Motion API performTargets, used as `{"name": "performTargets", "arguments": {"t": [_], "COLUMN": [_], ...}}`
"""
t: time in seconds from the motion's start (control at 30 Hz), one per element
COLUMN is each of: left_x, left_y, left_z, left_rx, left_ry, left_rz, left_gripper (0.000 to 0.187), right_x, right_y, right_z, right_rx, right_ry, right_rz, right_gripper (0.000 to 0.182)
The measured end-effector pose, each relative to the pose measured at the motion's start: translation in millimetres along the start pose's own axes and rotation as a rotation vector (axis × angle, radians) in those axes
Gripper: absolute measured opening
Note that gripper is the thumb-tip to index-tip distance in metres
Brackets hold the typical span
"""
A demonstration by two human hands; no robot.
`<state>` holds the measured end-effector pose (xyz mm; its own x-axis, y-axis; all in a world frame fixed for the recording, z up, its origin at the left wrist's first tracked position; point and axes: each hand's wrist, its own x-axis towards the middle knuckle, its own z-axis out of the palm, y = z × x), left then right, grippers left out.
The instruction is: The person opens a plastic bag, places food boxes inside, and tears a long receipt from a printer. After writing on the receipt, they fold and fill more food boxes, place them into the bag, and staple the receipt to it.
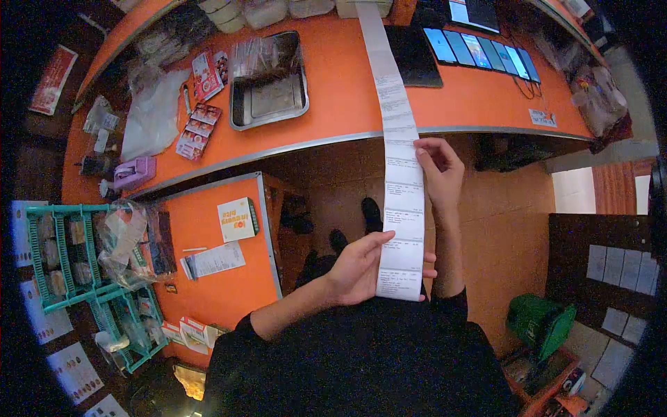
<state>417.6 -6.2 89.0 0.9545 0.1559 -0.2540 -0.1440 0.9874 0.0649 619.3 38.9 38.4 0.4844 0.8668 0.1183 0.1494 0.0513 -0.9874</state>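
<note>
A long strip of printed receipt paper (403, 198) runs from the far side of the orange counter, over its front edge and down towards my body. Near the strip's lower end, my left hand (361, 267) holds it, thumb on the printed face and fingers behind. Higher up, my right hand (440, 170) pinches the right edge of the strip between thumb and fingers. Several blocks of small print, divided by lines, cover the lower stretch; the far stretch looks blank.
A metal tray (269, 82) stands on the orange counter (333, 104). Several lit phones (479, 52) lie in a row at the back right. Teal racks (69, 257) and a small box (237, 219) are at left. A green bin (538, 323) is at lower right.
</note>
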Motion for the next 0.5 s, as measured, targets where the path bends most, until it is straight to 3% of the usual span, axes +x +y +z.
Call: {"name": "performTargets", "arguments": {"t": [0.27, 0.37, 0.47, 0.5], "left_x": [-3.3, 8.6, 27.5, 32.7], "left_y": [-4.4, -0.7, 22.4, 31.9], "left_z": [-12.5, -39.5, -74.9, -81.5], "left_rx": [0.071, 0.249, 0.805, 0.803], "left_ry": [0.051, 0.164, 0.272, 0.268], "left_rz": [0.008, 0.077, 0.233, 0.238], "left_gripper": [0.055, 0.051, 0.064, 0.064], "right_x": [-2.8, -4.3, -3.5, -3.1], "right_y": [-10.3, -15.4, -11.8, -8.7], "right_z": [4.6, 5.9, 6.9, 6.7], "right_rx": [0.028, 0.029, 0.076, 0.126], "right_ry": [0.028, 0.034, 0.025, 0.006], "right_rz": [-0.025, -0.031, -0.02, -0.006], "right_gripper": [0.011, 0.014, 0.018, 0.022]}}
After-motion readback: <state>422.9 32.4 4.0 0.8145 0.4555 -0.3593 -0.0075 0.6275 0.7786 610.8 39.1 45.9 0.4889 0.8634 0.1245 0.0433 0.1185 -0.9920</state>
